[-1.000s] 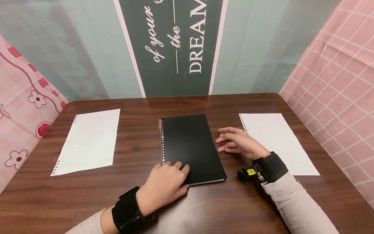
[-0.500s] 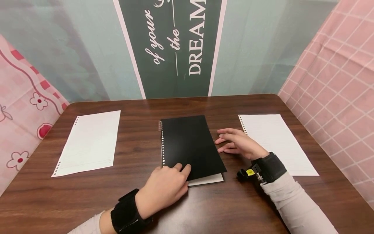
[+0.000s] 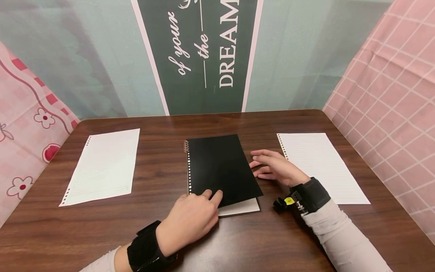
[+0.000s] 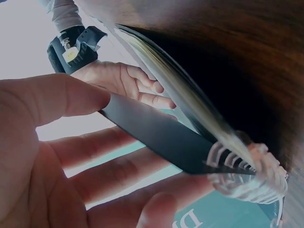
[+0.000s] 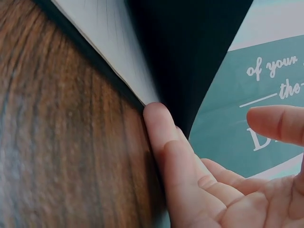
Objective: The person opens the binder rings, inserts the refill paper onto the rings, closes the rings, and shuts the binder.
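A black ring-bound notebook point(image 3: 217, 166) lies in the middle of the table, clear plastic rings point(image 4: 266, 175) along its left side. My left hand point(image 3: 192, 213) is at its near left corner and pinches the front cover point(image 4: 152, 130) between thumb point(image 4: 66, 97) and fingers. The near edge of that cover is raised, and white pages point(image 3: 239, 207) show beneath. Beside the right edge of the notebook is my right hand point(image 3: 278, 166), fingers loosely bent and thumb apart. In the right wrist view one fingertip is right at the page edge; this hand grips nothing.
Loose punched sheets lie on either side: a white sheet point(image 3: 102, 166) at the left and a lined sheet point(image 3: 319, 162), partly behind my right forearm. Curtains with a printed banner point(image 3: 207, 56) stand behind the brown wooden table point(image 3: 159, 124).
My left hand has lifted the near edge of the cover, so the pages now show. My right hand has stayed beside the notebook with hardly any movement.
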